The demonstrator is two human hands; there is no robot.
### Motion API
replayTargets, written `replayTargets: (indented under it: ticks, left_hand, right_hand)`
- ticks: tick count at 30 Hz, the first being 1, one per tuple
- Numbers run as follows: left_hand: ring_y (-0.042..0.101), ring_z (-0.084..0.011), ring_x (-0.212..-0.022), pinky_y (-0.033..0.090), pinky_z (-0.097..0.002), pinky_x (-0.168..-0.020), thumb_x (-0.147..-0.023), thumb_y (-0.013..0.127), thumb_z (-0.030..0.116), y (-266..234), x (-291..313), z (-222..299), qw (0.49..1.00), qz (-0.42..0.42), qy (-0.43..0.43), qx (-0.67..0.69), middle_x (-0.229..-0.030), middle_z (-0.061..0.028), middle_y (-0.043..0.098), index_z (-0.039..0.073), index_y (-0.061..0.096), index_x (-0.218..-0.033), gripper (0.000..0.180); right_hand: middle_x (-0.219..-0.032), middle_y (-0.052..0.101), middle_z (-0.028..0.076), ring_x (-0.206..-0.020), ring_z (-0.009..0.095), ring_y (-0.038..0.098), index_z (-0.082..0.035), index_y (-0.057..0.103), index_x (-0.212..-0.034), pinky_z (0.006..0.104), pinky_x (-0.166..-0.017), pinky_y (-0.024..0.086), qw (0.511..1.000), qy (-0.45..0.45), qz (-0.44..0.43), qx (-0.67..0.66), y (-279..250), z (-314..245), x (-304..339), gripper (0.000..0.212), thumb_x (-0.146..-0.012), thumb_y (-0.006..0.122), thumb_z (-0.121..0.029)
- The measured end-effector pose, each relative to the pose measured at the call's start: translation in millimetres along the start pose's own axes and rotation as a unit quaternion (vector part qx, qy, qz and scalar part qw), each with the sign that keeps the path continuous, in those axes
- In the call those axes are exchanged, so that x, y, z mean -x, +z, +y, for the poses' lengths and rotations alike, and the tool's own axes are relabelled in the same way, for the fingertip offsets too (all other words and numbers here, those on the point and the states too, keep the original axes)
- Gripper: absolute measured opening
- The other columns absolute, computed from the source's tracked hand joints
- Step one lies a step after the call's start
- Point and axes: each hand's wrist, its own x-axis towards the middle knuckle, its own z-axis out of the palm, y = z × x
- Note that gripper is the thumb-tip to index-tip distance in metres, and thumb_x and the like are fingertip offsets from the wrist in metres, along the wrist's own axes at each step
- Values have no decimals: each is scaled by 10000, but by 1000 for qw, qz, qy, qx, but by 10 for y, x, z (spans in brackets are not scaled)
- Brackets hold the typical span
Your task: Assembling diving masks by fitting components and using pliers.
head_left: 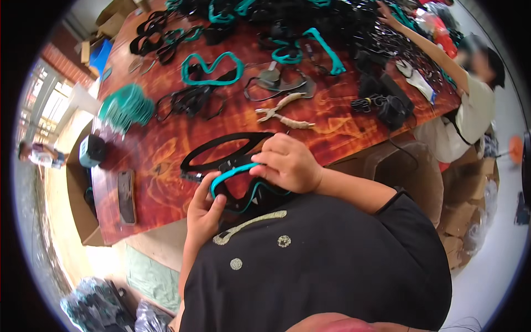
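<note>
Goggles, one pair, at the near edge of the worktop, before a black shirt. The left hand pinches their left end between thumb and fingers; the right hand pinches the upper rim. I count one strap looped just beyond, one pliers farther off to the right, one phone and one box along the left edge. Bare wood lies open between phone and goggles; teal and black parts, too tangled to count, crowd the far side.
</note>
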Motion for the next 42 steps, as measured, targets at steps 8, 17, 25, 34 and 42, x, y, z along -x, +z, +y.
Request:
replayTargets:
  ticks: [8, 17, 25, 34, 42]
  left_hand:
    - [584, -84, -924, 484, -220, -831, -981, 566, 10, 203, -158, -71, 997, 33, 61, 32, -1124, -32, 607, 35, 462, -1423, 455]
    - [579, -123, -1086, 456, -260, -960, -923, 607, -67, 273, -54, 27, 996, 2, 86, 29, -1251, -69, 592, 26, 421, -1465, 581]
    - [550, -137, -1171, 423, -284, -1031, -982, 539, 1, 109, -130, -266, 992, 19, 69, 107, -1357, -81, 552, 28, 369, -1506, 552]
    - [544, -197, -1211, 447, -325, -1035, -794, 623, -138, 105, -42, -176, 994, 40, 87, -48, -1422, -124, 485, 75, 312, -1540, 836]
    - [640, -163, -1003, 592, -260, -729, -795, 622, -106, 207, -119, -209, 988, 104, 59, 95, -1230, -87, 572, 71, 328, -1521, 803]
  right_hand:
    - [-899, 589, 71, -886, 288, 590, -60, 697, -905, 397, -777, 486, 996, 34, -7, -77, -77, 92, 71, 213, -835, 773, -245]
    - [-907, 580, 62, -865, 240, 558, -86, 709, -963, 373, -751, 468, 987, 46, 61, -145, -89, 162, 164, 237, -820, 805, -249]
    - [-1144, 672, 224, -1044, 329, 672, -94, 399, -1496, 407, -887, 508, 843, 397, -274, -236, -737, 7, 273, 765, -895, 684, -472]
    - [-970, 665, 111, -777, 159, 656, -93, 280, -1535, 307, -674, 535, 765, 437, -177, -438, -497, -3, 313, 797, -837, 664, -63]
    - [-911, 698, 77, -845, 241, 668, -81, 702, -1040, 367, -730, 508, 884, 68, -227, -402, -1154, -163, 7, 247, -862, 772, -238]
